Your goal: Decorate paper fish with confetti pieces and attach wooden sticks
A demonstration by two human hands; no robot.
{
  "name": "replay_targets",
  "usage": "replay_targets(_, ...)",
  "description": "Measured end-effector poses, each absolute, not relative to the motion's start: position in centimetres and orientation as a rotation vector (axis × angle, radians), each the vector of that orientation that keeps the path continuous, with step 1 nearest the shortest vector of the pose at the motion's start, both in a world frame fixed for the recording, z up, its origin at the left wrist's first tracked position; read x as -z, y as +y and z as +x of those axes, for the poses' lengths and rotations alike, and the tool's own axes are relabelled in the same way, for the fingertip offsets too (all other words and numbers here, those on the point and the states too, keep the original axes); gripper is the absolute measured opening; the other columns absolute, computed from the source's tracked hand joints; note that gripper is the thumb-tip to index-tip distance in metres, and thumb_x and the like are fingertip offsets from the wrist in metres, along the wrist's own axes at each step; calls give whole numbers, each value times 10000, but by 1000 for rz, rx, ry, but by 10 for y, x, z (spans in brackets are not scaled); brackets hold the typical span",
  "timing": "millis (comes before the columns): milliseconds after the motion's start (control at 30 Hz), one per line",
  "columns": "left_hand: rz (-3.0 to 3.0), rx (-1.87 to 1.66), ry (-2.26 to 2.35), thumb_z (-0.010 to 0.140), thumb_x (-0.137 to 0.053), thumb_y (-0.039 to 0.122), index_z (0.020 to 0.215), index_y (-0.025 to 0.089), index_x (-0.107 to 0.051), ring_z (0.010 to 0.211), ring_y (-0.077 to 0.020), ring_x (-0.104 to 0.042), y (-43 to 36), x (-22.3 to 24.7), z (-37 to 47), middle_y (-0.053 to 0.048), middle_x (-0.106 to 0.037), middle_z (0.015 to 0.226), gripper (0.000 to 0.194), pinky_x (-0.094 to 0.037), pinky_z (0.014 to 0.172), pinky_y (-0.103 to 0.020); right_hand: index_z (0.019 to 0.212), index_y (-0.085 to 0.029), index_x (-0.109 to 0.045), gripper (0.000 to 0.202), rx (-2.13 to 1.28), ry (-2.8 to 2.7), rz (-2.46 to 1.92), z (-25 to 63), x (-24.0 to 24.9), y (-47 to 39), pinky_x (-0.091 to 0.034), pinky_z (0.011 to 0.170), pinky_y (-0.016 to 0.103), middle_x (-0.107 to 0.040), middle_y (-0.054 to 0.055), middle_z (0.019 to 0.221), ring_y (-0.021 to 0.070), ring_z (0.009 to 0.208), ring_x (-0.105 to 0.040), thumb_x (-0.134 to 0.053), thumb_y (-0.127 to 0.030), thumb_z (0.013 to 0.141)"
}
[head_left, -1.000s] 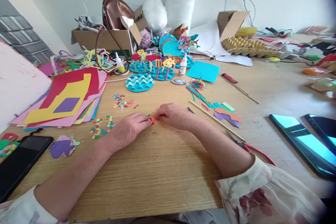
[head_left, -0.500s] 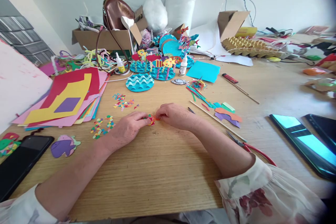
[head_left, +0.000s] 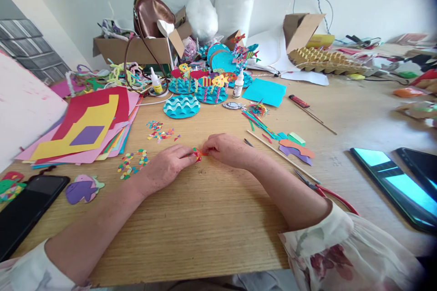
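Near the middle of the wooden table (head_left: 191,218), a small red and multicoloured paper piece (head_left: 197,155) lies between my hands. My left hand (head_left: 169,163) has its fingertips closed on the piece's left side. My right hand (head_left: 227,150) is pinched at its orange right end, with the fingertips partly hidden by the hand. Left of my left hand are coloured paper dots (head_left: 128,166). Small paper scraps (head_left: 162,135) lie just beyond it. A thin wooden stick (head_left: 283,157) is to the right of my right hand.
Stacked coloured sheets (head_left: 82,122) and a black phone (head_left: 34,209) are at left. Blue wavy discs (head_left: 181,107), a glue bottle (head_left: 238,85) and a blue sheet (head_left: 264,92) stand or lie further back. Red-handled pliers (head_left: 336,198) and another phone (head_left: 392,186) lie at right.
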State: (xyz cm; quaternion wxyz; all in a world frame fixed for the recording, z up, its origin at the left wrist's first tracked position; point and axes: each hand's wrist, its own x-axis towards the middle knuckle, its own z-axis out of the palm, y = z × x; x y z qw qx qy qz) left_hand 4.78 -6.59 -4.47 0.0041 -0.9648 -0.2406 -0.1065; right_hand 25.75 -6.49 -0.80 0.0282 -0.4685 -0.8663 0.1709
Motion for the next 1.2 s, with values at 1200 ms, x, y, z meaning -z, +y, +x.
replay_targets(1200, -3072, 420, -707, 917, -330, 170, 1134, 229, -532, 994, -157, -510, -61, 48, 43, -32, -558, 1074, 302, -445, 860, -307, 928, -199, -679, 303, -541, -2669, -1460, 258, 9, -65, -391, 753, 215, -670, 48, 980, 155, 904, -580, -442, -93, 772)
